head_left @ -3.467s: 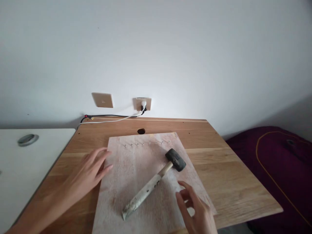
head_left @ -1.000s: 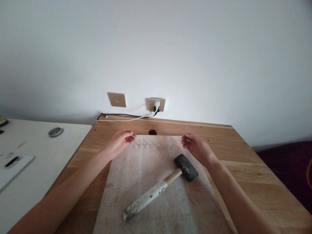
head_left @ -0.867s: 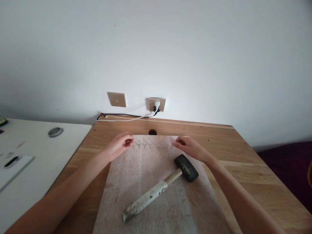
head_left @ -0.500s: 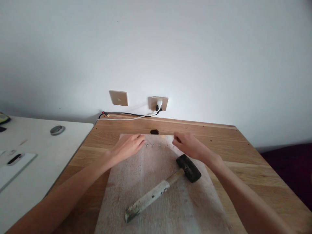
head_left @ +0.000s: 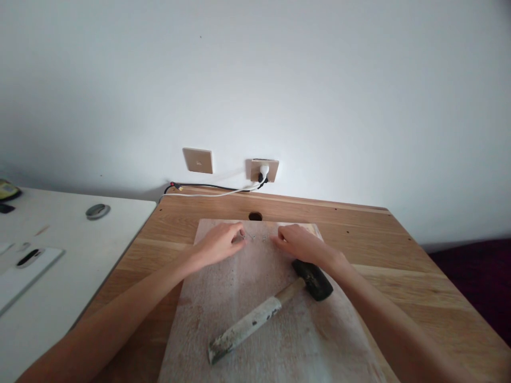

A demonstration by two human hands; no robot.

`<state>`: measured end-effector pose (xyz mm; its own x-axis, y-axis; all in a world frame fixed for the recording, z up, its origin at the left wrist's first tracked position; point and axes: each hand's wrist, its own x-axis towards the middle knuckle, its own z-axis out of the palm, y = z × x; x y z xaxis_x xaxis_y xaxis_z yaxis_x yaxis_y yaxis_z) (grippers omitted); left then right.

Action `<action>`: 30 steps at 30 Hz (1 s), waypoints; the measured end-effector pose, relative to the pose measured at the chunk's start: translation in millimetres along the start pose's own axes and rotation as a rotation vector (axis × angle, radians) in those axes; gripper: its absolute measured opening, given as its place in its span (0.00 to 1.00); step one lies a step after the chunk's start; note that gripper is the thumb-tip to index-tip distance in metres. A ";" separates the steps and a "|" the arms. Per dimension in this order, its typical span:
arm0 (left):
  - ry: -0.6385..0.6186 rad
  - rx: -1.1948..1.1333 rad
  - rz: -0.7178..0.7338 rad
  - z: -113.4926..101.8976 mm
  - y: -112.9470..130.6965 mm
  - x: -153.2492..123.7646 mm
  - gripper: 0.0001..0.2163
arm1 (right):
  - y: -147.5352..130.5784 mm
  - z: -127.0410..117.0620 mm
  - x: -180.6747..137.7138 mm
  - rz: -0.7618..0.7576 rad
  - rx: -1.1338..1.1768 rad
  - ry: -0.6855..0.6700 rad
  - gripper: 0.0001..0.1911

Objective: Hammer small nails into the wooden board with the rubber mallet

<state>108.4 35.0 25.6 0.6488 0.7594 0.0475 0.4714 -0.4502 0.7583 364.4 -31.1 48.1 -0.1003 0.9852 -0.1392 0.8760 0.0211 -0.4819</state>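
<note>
A pale, whitish wooden board [head_left: 239, 298] lies on the table, with several small nail-like bits [head_left: 264, 239] in a row near its far edge. My left hand [head_left: 219, 244] is at the left end of that row, its thumb and fingers curled close to a thin, faint line; what they pinch is too small to name. At the right end, my right hand [head_left: 301, 243] is bent low over the board with curled fingers, and their contents are hidden. A hammer [head_left: 259, 314] with a worn white handle lies diagonally across the board, its dark head beneath my right wrist.
Under the board is a wooden table [head_left: 399, 287] with a cable hole [head_left: 255, 216] at the back. White and black cables run to a wall socket [head_left: 264, 170]. A white desk [head_left: 99, 250] adjoins on the left, with a round grommet [head_left: 97, 211].
My right hand has moved left and slightly down along the row. My left hand has shifted a little right, its thumb and finger showing more apart. The hammer stays on the board.
</note>
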 end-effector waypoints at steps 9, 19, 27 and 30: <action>-0.092 0.232 0.153 -3.8 4.2 15.1 0.09 | -24.5 -20.7 -4.9 -0.022 0.174 0.048 0.15; 0.090 -0.771 -0.308 -2.0 5.4 18.7 0.15 | -22.2 2.7 2.0 0.012 0.046 0.005 0.26; 0.000 -0.177 -0.045 13.7 5.4 12.3 0.09 | -52.0 3.4 4.9 0.013 -0.214 0.045 0.10; -0.046 0.054 0.089 22.4 3.4 16.8 0.06 | -46.8 -11.2 1.2 0.051 -0.191 0.101 0.14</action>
<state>134.2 35.7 14.4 0.7158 0.6934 0.0823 0.4413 -0.5405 0.7164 328.5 -29.0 80.2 -0.0137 0.9976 -0.0673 0.9530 -0.0073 -0.3028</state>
